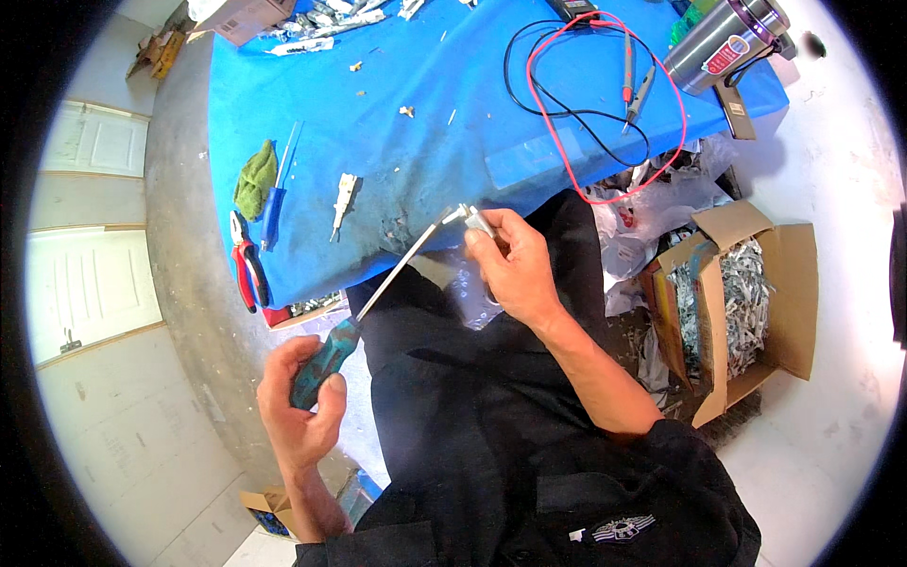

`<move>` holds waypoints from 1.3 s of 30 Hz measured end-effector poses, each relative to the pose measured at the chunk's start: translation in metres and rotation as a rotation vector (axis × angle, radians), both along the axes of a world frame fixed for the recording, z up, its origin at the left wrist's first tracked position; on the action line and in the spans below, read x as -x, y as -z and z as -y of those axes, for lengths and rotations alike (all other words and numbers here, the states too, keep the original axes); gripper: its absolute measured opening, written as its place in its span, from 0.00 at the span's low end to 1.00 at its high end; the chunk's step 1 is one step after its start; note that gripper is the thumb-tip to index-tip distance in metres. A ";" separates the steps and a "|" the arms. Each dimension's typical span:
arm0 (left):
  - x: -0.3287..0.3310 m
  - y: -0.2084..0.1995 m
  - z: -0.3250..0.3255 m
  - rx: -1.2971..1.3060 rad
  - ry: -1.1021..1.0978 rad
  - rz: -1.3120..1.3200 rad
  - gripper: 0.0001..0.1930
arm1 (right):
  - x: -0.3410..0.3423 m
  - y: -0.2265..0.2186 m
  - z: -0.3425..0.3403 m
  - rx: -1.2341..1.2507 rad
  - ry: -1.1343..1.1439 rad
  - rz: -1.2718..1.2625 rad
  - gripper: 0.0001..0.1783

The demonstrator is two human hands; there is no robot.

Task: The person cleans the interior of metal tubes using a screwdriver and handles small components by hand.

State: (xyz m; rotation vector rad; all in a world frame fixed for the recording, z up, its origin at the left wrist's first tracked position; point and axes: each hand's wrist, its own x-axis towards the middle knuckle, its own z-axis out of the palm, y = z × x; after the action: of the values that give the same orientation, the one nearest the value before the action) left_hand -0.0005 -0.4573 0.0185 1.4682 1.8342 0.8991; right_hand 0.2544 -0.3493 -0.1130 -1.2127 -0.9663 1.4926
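Observation:
My left hand (300, 402) is closed around the dark teal handle of a screwdriver (326, 364). Its long metal shaft slants up and right, and the tip meets or nearly meets a small white and silver part (477, 222). That part is pinched between thumb and fingers of my right hand (518, 265), just off the table's near edge; its exact kind is too small to make out. On the blue cloth to the left lies a similar slim white piece (344, 203) with a thin metal end.
Left on the blue-covered table (425, 94) are red-handled pliers (248, 265), a blue screwdriver (272, 217) and a green cloth (255, 180). Multimeter leads (576, 113) and a steel flask (723, 47) lie at the far right. A cardboard box (789, 302) of small metallic pieces stands below right.

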 end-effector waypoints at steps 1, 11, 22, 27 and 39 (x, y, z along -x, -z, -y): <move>0.001 -0.001 0.000 0.005 0.037 -0.050 0.18 | 0.000 0.000 -0.001 -0.005 0.001 0.014 0.13; -0.006 -0.009 -0.009 -0.079 0.209 -0.210 0.18 | 0.003 0.011 -0.004 -0.077 0.046 0.064 0.12; -0.014 -0.013 -0.018 -0.180 0.352 -0.409 0.20 | 0.002 0.017 -0.008 -0.100 0.042 0.146 0.13; -0.016 -0.018 -0.020 -0.211 0.391 -0.485 0.19 | 0.001 0.016 -0.008 -0.095 0.044 0.157 0.13; -0.019 -0.018 -0.018 -0.234 0.394 -0.544 0.19 | 0.003 0.016 -0.008 -0.114 0.060 0.152 0.12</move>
State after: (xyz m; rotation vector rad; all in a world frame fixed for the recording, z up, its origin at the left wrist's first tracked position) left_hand 0.0188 -0.4397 0.0369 2.2985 1.7265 0.5625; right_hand 0.2516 -0.3408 -0.1287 -1.2749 -1.0915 1.2955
